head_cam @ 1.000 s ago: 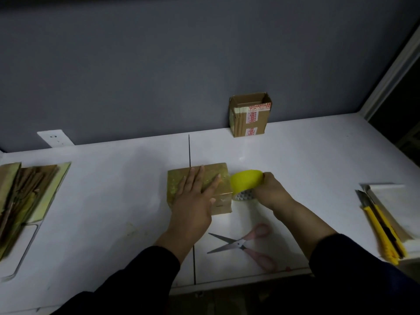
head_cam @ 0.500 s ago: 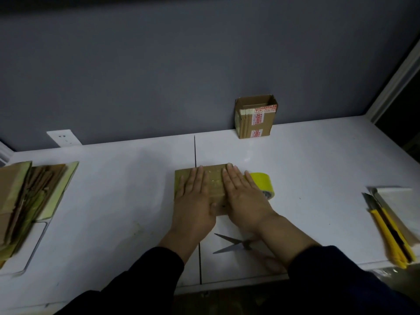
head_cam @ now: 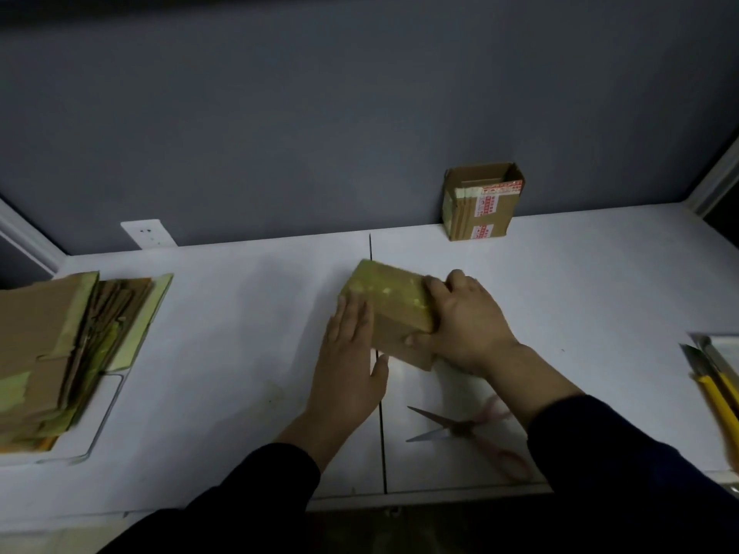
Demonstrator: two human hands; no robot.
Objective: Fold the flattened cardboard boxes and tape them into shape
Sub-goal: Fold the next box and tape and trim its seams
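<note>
Small brown cardboard box with a yellow-green taped top: sits mid-field on the white tabletop, over the dark seam, turned askew to the front edge. Cannot tell if its base lies flat.

Left hand: fingers straight and together, palm flat against the box's left side. Grip wide, holding nothing.

Right hand: grip closed on the box's right end, fingers over the top edge, thumb on the near face.

Pink-handled scissors: blades apart, lying by the right forearm, apart from the box.

Stack of flattened brown cardboard boxes: at the left edge.

Open cardboard box with red-and-white tape: at the back, against the grey wall.

Yellow utility knives: at the right edge, blurred.
</note>
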